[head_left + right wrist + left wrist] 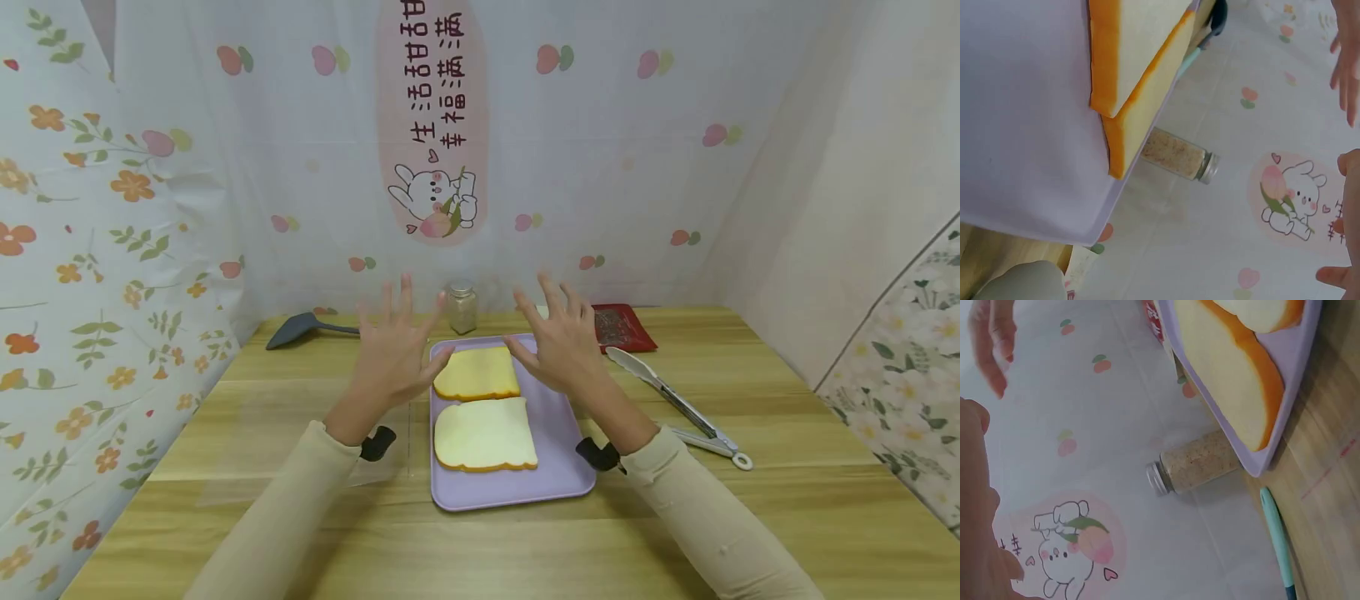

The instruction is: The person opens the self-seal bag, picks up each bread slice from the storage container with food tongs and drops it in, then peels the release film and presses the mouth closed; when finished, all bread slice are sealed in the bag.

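Both hands hover, fingers spread and holding nothing, at the two sides of a lilac tray point(555, 458). My left hand point(390, 354) is over the tray's left edge, its thumb overlapping the rear bread slice point(483, 371) in the head view. Over the tray's right rim, my right hand point(558, 346) has its thumb pointing toward the left hand. A second bread slice point(486, 435) lies in front of the rear one, both flat with brown crusts. In the right wrist view the front slice point(1141, 47) overlaps the rear slice point(1147, 112).
Behind the tray stands a glass jar point(462, 310) with a metal lid. A dark spatula point(296, 330) lies back left, its turquoise handle point(1279, 540) near the tray. On the right are a red packet point(624, 327) and metal tongs point(675, 396). A transparent sheet point(300, 442) covers part of the left table.
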`<state>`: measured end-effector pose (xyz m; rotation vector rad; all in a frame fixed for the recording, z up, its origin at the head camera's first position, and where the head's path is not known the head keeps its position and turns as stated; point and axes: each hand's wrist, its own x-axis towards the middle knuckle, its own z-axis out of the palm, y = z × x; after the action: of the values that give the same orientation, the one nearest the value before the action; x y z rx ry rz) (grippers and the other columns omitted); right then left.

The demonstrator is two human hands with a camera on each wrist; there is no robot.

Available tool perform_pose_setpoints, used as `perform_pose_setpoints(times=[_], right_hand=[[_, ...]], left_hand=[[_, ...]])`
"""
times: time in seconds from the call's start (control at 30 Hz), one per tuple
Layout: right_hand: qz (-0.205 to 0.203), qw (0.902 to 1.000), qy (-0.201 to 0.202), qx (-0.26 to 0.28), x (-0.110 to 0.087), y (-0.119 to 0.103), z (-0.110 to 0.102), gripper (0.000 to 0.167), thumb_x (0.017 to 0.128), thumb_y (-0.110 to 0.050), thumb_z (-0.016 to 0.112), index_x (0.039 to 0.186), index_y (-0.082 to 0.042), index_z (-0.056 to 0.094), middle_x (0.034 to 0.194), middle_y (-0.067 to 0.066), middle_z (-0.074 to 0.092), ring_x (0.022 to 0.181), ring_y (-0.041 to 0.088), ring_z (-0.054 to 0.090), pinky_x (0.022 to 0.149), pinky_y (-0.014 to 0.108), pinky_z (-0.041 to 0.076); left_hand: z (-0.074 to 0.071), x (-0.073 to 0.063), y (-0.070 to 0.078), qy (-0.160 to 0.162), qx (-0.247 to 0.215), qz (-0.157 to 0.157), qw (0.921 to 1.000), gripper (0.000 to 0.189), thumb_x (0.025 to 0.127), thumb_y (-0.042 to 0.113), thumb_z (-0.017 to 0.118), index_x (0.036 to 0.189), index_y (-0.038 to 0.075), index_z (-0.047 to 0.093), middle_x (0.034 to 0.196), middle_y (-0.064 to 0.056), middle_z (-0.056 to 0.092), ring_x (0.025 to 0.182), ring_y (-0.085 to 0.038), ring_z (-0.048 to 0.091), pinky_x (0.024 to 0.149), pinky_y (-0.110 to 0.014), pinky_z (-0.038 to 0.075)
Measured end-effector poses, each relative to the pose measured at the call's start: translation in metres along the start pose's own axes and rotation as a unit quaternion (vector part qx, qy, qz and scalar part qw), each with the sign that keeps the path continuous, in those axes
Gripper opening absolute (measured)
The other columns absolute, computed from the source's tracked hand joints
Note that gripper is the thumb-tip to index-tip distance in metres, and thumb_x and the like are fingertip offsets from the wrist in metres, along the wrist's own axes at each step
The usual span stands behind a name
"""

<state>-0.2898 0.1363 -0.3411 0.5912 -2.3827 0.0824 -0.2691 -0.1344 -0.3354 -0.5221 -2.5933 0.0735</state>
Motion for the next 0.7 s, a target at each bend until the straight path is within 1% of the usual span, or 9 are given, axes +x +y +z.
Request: perform_pose_setpoints(times=[0.03,0.1,0.2,0.27,0.37,0.43,0.53,0.63,0.7], right_hand=[[0.0,1.0,-0.007,0.003,0.0,-0.001,0.0,0.07,0.091,-0.056,0.059,0.149,-0.021,0.045,0.158,0.02,0.029,0.134,0.049,0.036,0.095,0.067,0.039],[0.003,0.9998,-0.02,0.009,-0.001,-0.001,0.001,0.068,0.091,-0.057,0.058,0.148,-0.022,0.046,0.156,0.02,0.031,0.133,0.047,0.036,0.094,0.066,0.04],[0.01,0.999,-0.037,0.024,-0.002,-0.001,0.002,0.065,0.092,-0.057,0.057,0.147,-0.023,0.048,0.156,0.018,0.032,0.133,0.046,0.035,0.093,0.064,0.041],[0.012,0.9982,-0.046,0.037,-0.003,-0.001,0.004,0.064,0.093,-0.056,0.058,0.147,-0.023,0.048,0.155,0.017,0.033,0.132,0.045,0.036,0.091,0.064,0.041],[0.015,0.9956,-0.065,0.065,-0.006,-0.001,0.006,0.062,0.093,-0.053,0.059,0.147,-0.022,0.049,0.152,0.018,0.037,0.129,0.046,0.039,0.091,0.065,0.04],[0.019,0.9921,-0.084,0.091,-0.008,-0.002,0.01,0.06,0.094,-0.05,0.06,0.144,-0.019,0.052,0.15,0.016,0.04,0.129,0.046,0.04,0.094,0.067,0.038],[0.023,0.9836,-0.117,0.136,-0.009,-0.006,0.014,0.054,0.094,-0.047,0.062,0.138,-0.015,0.058,0.148,0.013,0.044,0.129,0.045,0.041,0.098,0.068,0.035],[0.015,0.9749,-0.142,0.171,-0.008,-0.014,0.019,0.045,0.094,-0.043,0.066,0.128,-0.013,0.065,0.14,0.012,0.052,0.125,0.041,0.046,0.095,0.063,0.04],[0.004,0.9697,-0.155,0.189,-0.007,-0.022,0.021,0.041,0.093,-0.038,0.068,0.124,-0.012,0.068,0.131,0.012,0.057,0.118,0.039,0.052,0.093,0.058,0.043]], left_hand=[[-0.001,-0.004,-0.004,-0.011,-0.011,-0.006,0.9999,0.073,0.098,0.061,0.038,0.16,0.029,0.017,0.163,-0.025,-0.002,0.147,-0.049,0.009,0.103,-0.078,0.015],[-0.002,-0.011,-0.013,-0.03,-0.027,-0.014,0.9991,0.072,0.099,0.06,0.038,0.16,0.028,0.016,0.164,-0.024,0.002,0.147,-0.048,0.013,0.103,-0.077,0.017],[-0.002,-0.024,-0.028,-0.044,-0.043,-0.022,0.9978,0.07,0.1,0.056,0.041,0.16,0.027,0.021,0.163,-0.024,0.011,0.144,-0.047,0.022,0.101,-0.076,0.024],[0.0,-0.035,-0.039,-0.054,-0.055,-0.023,0.9968,0.067,0.101,0.053,0.044,0.158,0.024,0.027,0.161,-0.025,0.018,0.14,-0.049,0.027,0.099,-0.075,0.029],[0.007,-0.053,-0.056,-0.078,-0.083,-0.023,0.9933,0.061,0.102,0.049,0.048,0.155,0.02,0.037,0.158,-0.026,0.025,0.136,-0.051,0.034,0.097,-0.074,0.033],[0.012,-0.065,-0.067,-0.1,-0.1,-0.024,0.9896,0.057,0.101,0.046,0.052,0.151,0.018,0.044,0.156,-0.026,0.03,0.134,-0.052,0.037,0.097,-0.073,0.033],[0.016,-0.081,-0.08,-0.135,-0.116,-0.027,0.9837,0.052,0.1,0.043,0.056,0.145,0.017,0.052,0.153,-0.026,0.036,0.128,-0.054,0.042,0.092,-0.074,0.036],[0.018,-0.092,-0.091,-0.168,-0.134,-0.036,0.976,0.047,0.1,0.041,0.058,0.142,0.019,0.057,0.152,-0.026,0.038,0.125,-0.055,0.044,0.088,-0.074,0.037],[0.019,-0.097,-0.096,-0.184,-0.142,-0.038,0.9718,0.045,0.099,0.039,0.06,0.14,0.019,0.059,0.151,-0.026,0.039,0.123,-0.056,0.045,0.086,-0.074,0.039]])
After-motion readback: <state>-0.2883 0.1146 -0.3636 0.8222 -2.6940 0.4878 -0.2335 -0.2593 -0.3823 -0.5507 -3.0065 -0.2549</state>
